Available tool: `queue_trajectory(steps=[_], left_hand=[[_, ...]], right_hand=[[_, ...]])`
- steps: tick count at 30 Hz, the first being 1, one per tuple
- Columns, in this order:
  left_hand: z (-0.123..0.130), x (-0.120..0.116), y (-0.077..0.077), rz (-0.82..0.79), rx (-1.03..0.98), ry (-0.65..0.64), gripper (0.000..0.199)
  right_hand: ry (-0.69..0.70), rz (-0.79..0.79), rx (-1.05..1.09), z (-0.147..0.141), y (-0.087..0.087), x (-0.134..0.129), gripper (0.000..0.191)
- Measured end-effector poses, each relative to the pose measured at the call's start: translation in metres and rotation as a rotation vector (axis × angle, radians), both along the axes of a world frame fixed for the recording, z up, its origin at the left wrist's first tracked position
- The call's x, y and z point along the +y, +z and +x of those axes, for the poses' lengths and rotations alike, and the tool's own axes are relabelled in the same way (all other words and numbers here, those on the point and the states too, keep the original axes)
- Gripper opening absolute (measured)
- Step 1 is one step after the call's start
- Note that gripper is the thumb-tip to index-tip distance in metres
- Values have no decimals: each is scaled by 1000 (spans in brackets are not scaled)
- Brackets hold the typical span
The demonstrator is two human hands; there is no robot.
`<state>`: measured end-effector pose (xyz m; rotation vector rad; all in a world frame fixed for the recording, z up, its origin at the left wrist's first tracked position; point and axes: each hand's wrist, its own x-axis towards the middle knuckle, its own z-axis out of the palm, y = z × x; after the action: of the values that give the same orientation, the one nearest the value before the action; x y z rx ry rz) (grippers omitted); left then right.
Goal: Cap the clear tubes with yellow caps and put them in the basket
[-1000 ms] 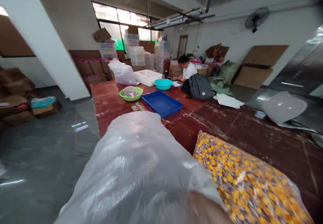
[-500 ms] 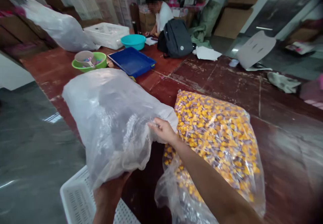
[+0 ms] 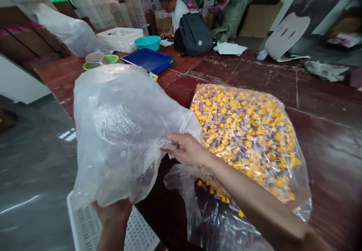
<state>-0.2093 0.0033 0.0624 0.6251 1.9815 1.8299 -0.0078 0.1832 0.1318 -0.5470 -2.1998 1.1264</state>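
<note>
Both my hands hold a large clear plastic bag [image 3: 118, 130], which bulges with air and looks to have little inside. My left hand [image 3: 113, 215] is under its lower edge, and my right hand [image 3: 185, 149] grips the crumpled plastic at its right side. Just right of them, a transparent bag packed with small yellow-and-purple wrapped pieces [image 3: 243, 141] lies on the table, close to my right forearm. Its loose plastic end trails toward me. Below my left hand sits a white perforated plastic crate [image 3: 141, 234], partly hidden by the hand and bag.
The scarred red tabletop [image 3: 283, 73] stretches ahead. Farther off are a blue tray [image 3: 148, 60], a teal basin [image 3: 148, 42], a green bowl [image 3: 111, 59], a white box [image 3: 120, 39] and a backpack [image 3: 194, 34]. A seated co-worker [image 3: 177, 9] works beyond them, with stacked crates behind.
My view has tilted down from the room onto the table. Both hands and the crate have come into view, and the clear bag now stands taller, its plastic stretched between my hands.
</note>
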Motion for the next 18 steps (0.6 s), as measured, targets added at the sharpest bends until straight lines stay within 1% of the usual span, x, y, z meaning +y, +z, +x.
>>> queue_trajectory(steps=[2, 3, 4, 6, 7, 8, 9, 12, 15, 18], left_hand=[[2, -10, -18, 66, -76, -29, 82], [3, -14, -27, 96, -95, -8, 85], [5, -18, -35, 117, -86, 43, 85], [10, -24, -50, 142, -25, 145, 80], [15, -27, -56, 155, 17, 166, 75], [20, -29, -60, 169, 72, 166, 72], [25, -30, -64, 185, 134, 148, 74], [42, -36, -72, 174, 336, 127, 95], [53, -44, -77, 118, 438, 141, 109], [62, -55, -79, 142, 442, 118, 114]], right_hand=[[30, 124, -40, 5, -14, 3, 41], [47, 210, -64, 6, -22, 5, 42], [63, 304, -91, 7, -29, 7, 42], [76, 483, -153, 8, -42, 10, 41], [66, 554, -189, 9, -47, 10, 40], [44, 608, -225, 10, -52, 8, 39], [13, 644, -257, 11, -55, 6, 38], [-53, 668, -323, 17, -62, -6, 41], [-53, 638, -321, 30, -61, -19, 61], [-80, 626, -286, 46, -54, -32, 81]])
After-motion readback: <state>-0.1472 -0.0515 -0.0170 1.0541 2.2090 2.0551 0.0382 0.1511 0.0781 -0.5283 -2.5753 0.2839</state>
